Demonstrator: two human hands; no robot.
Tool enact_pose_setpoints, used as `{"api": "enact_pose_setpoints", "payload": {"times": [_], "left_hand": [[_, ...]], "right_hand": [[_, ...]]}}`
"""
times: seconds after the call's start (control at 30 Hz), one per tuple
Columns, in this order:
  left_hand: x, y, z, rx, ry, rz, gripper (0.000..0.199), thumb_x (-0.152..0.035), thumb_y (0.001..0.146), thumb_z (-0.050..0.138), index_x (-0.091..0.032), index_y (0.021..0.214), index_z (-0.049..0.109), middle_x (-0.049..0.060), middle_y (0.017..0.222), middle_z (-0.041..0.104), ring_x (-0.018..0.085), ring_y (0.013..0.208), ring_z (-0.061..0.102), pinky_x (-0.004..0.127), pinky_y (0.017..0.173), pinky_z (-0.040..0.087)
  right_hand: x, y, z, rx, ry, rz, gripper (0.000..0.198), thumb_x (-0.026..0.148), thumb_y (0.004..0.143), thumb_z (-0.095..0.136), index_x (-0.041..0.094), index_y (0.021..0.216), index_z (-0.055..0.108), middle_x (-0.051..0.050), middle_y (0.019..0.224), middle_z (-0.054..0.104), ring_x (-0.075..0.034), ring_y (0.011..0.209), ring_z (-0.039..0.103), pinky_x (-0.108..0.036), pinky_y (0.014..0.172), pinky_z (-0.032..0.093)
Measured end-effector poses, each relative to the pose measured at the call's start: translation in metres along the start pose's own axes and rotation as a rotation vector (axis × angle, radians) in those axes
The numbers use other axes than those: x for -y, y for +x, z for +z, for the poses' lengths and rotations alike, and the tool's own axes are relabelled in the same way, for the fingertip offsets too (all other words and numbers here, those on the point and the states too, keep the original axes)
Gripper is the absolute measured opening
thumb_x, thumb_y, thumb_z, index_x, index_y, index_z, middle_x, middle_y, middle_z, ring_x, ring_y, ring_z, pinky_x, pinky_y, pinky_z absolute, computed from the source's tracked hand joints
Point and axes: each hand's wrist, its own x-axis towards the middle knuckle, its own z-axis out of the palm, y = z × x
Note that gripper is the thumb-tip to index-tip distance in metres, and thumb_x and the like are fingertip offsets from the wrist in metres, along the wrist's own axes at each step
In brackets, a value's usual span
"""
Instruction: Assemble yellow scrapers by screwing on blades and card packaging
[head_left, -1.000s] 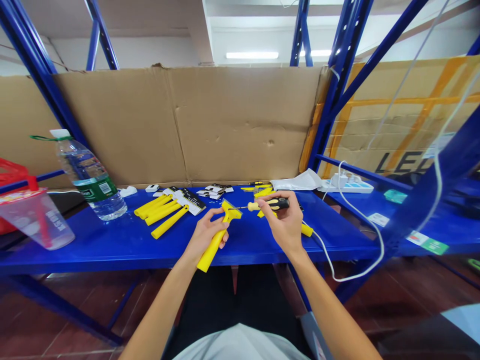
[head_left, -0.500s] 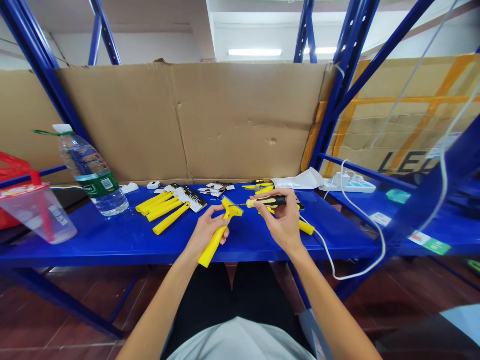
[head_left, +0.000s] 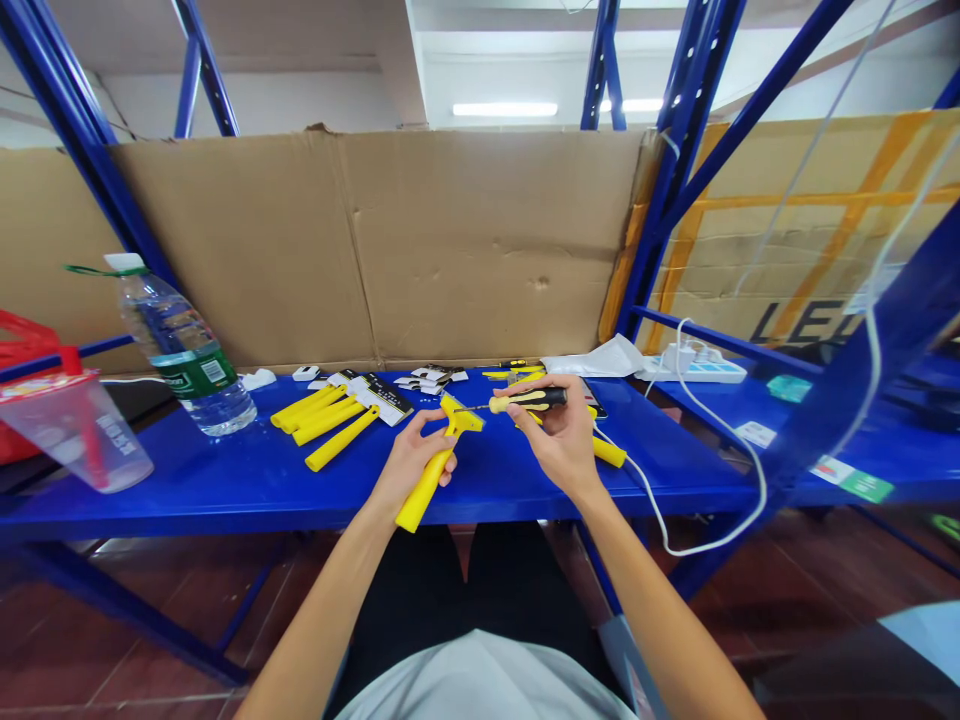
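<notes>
Left grip (head_left: 416, 455) wrapped round the yellow T-shaped tool (head_left: 421, 495) at the worktop's (head_left: 262, 490) near edge, fingers masking its neck. Right grip (head_left: 568, 435) clamped on the screwdriver (head_left: 546, 398); whether its tip touches, I can't tell remotely. Right: yellow handle (head_left: 611, 453), partly hidden.

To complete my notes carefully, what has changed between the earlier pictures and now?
The right hand and its screwdriver shifted slightly left. Nothing was taken up or let go. The left hand still holds the yellow tool, and the bottle stands where it was.
</notes>
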Motion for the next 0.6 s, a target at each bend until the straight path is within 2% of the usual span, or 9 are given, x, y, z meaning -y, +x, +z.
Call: {"api": "enact_pose_setpoints", "payload": {"times": [0.17,0.27,0.47,0.6], "left_hand": [[0.0007,-0.0012,0.0005,0.009,-0.010,0.002,0.065,-0.035,0.072,0.096,-0.022,0.124,0.057,-0.003,0.080,0.070,0.012,0.050,0.062,0.022,0.043,0.046],[0.0011,-0.0020,0.0003,0.014,-0.014,0.009,0.065,-0.034,0.072,0.096,-0.022,0.123,0.057,-0.003,0.079,0.070,0.012,0.050,0.062,0.022,0.043,0.047],[0.0011,-0.0013,0.0000,0.027,-0.026,0.019,0.067,-0.034,0.072,0.096,-0.021,0.124,0.056,-0.003,0.078,0.069,0.012,0.050,0.061,0.022,0.043,0.046],[-0.0001,-0.0025,0.0009,0.029,-0.090,0.064,0.067,-0.031,0.072,0.095,-0.022,0.125,0.056,-0.002,0.086,0.070,0.012,0.051,0.061,0.022,0.043,0.044]], "right_hand": [[0.0011,0.0007,0.0012,-0.030,-0.003,-0.005,0.044,0.045,0.095,0.088,0.030,0.117,0.054,-0.004,0.112,0.081,-0.027,0.109,0.083,-0.049,0.099,0.068],[-0.0001,0.0020,0.0024,-0.093,-0.006,0.016,0.043,0.048,0.094,0.088,0.031,0.114,0.053,-0.005,0.108,0.080,-0.030,0.104,0.084,-0.054,0.097,0.069],[-0.0038,0.0051,0.0018,-0.158,0.022,0.076,0.051,0.052,0.086,0.094,0.030,0.108,0.054,-0.005,0.101,0.080,-0.033,0.099,0.085,-0.057,0.095,0.070],[0.0030,0.0059,0.0002,-0.184,-0.029,0.014,0.050,0.053,0.088,0.092,0.030,0.111,0.054,-0.006,0.103,0.080,-0.032,0.099,0.084,-0.055,0.094,0.070]]}}
